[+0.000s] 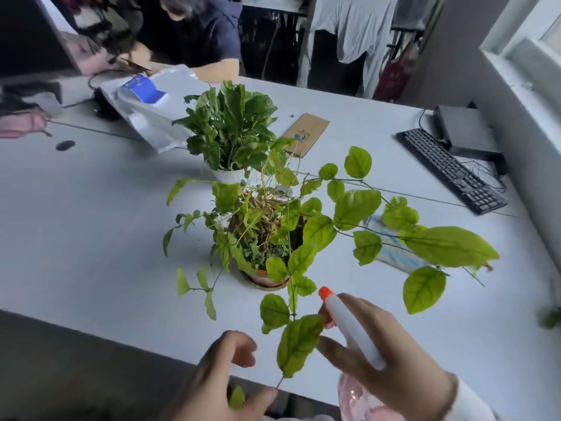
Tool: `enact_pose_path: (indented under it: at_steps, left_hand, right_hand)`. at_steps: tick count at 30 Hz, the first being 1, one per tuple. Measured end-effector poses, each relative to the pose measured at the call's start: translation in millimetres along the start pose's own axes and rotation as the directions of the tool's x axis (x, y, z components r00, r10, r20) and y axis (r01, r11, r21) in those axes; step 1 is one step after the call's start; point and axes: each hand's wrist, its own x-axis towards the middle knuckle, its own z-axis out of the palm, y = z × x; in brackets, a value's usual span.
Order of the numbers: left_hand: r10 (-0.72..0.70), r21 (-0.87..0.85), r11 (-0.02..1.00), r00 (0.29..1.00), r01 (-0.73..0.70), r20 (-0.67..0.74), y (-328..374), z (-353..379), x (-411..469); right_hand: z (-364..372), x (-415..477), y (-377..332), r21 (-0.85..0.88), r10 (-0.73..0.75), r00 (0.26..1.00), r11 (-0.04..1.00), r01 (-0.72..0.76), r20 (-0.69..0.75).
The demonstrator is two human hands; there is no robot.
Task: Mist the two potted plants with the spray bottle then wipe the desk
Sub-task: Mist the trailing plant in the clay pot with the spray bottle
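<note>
Right now two potted plants stand mid-desk (91,238) — the trailing plant (267,235) nearer, the bushy plant (230,129) behind it. One spray bottle (349,326) sits clasped in the right hand (391,360), orange nozzle aimed at the near leaves. The left hand (218,387) hovers loose, unclenched, at the desk's front edge — bare desktop stretches leftward.

Hidden and cut-off parts around the two plants

The spray bottle (353,329) ran off the bottom edge, its pink body mostly behind the right hand (391,357). Leaves hid most of the near pot (264,279) and the far white pot (229,174). The keyboard (452,170) keys were too small to read.
</note>
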Motion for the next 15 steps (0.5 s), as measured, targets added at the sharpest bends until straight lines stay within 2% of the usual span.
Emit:
enact_pose_path:
  at_steps: [4,10,13,15]
  left_hand:
    - [0.05,-0.063,0.996,0.993,-0.057,-0.11,5,-5,-5]
    - [0.152,-0.186,0.96,0.948,-0.208,-0.279,32,-10,-8]
    - [0.193,-0.248,0.929,0.93,-0.276,-0.313,54,-13,-6]
    - [0.23,-0.29,0.904,0.929,-0.315,-0.291,70,-12,-2]
  right_hand:
    - [4,4,15,-0.03,-0.074,0.996,0.997,0.076,0.056]
    - [4,12,30,-0.002,-0.064,0.997,0.998,0.064,0.044]
    - [-6,18,29,0.163,-0.051,0.997,0.986,0.04,0.066]
    - [-11,24,30,0.187,-0.071,0.996,0.981,0.058,0.062]
